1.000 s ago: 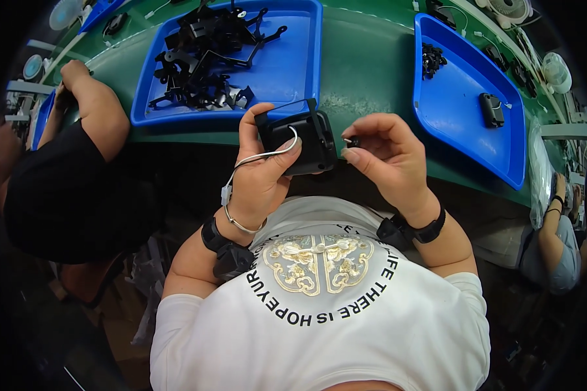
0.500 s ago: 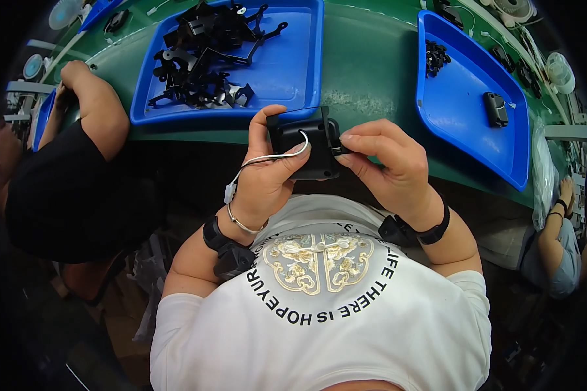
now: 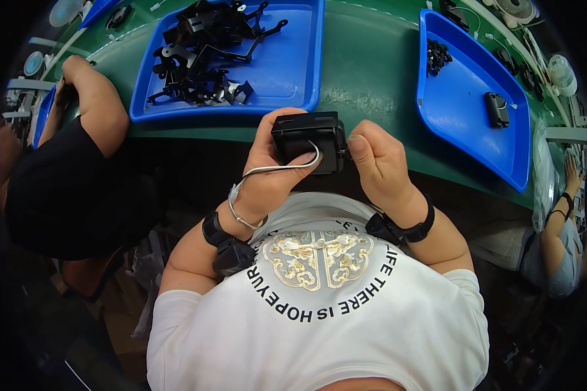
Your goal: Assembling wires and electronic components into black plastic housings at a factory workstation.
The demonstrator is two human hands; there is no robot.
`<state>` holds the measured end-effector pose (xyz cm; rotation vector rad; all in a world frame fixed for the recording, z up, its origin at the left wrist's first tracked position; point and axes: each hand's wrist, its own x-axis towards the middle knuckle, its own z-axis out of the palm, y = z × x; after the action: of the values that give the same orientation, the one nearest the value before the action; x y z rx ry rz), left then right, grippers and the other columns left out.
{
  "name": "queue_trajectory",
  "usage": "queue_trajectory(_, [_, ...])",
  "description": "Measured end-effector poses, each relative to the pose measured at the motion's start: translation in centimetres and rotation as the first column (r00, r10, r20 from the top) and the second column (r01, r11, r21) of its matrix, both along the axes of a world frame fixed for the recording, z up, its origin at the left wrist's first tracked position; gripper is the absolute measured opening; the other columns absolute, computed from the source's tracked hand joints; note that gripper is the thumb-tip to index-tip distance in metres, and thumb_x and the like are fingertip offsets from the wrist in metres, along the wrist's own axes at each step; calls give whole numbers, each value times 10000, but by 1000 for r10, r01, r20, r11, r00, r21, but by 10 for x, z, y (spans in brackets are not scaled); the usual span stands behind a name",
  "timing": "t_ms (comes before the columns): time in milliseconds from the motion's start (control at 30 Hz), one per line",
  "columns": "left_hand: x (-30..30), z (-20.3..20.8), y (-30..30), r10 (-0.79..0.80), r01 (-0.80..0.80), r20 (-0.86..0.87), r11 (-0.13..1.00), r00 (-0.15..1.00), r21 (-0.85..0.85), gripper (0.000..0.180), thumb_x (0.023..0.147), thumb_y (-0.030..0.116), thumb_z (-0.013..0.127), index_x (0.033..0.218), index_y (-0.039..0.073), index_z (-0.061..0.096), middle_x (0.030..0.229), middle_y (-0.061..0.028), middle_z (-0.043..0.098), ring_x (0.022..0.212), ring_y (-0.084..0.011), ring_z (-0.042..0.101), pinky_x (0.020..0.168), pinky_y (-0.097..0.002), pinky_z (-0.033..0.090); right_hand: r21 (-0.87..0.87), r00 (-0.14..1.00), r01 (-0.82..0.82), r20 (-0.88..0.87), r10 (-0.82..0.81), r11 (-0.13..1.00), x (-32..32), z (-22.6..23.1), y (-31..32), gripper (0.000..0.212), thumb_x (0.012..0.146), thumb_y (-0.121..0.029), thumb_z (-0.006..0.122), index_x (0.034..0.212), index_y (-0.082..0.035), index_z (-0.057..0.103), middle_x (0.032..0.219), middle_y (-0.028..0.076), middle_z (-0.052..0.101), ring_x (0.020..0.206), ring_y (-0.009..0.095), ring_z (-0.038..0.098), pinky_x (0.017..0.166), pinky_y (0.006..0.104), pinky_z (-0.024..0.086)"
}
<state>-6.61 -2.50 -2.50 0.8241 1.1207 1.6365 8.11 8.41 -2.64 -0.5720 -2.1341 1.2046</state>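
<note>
My left hand (image 3: 270, 166) grips a black box-shaped plastic device (image 3: 306, 133), its thumb across the near face and fingers behind. A thin white cable (image 3: 264, 170) comes out of the device, passes over my thumb and hangs by the wrist, with a small white connector on it. Close to the device's right side is my right hand (image 3: 378, 156), its fingers curled in and thumb pressed against them. A small dark part (image 3: 344, 151) sticks out of that side, beside the thumb. Whatever the right fingers pinch is hidden.
A blue tray (image 3: 284, 85) of black brackets (image 3: 202, 55) stands ahead on the green table (image 3: 365, 65). On the right, another blue tray (image 3: 456, 124) holds small black parts (image 3: 437, 57) and a black device (image 3: 496, 109). Co-workers' arms (image 3: 98, 98) show at both sides.
The device has tilted, so its top edge now faces up more. My right fingers have curled in, and that hand has turned at the device's right side.
</note>
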Motion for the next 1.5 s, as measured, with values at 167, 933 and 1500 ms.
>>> queue_trajectory(167, [2,-3,2,43,-36,108,997,993,-66,499,787,-43,626,1216,70,399,1067,-41,547,970,-107,538,844,-238,448,-212,992,39,-106,-62,976,-4,2,-6,200,900,-161,553,789,3,527,671,57,491,603,100,469,520,236,382])
queue_trajectory(933, [1,-3,-4,29,-25,65,998,997,-59,455,792,-41,615,1185,76,419,1036,-20,548,945,-84,524,819,-227,445,142,1000,3,-20,-1,990,6,0,-11,235,922,-223,490,894,8,526,690,89,527,592,169,510,548,273,404])
queue_trajectory(1500, [2,-3,-5,74,-71,-98,997,992,37,496,783,-79,614,1200,80,399,1060,-36,538,964,-100,535,808,-228,461,-234,983,-14,-183,-30,972,-2,-3,-10,188,944,-187,456,911,-3,478,836,28,524,727,88,457,651,213,385])
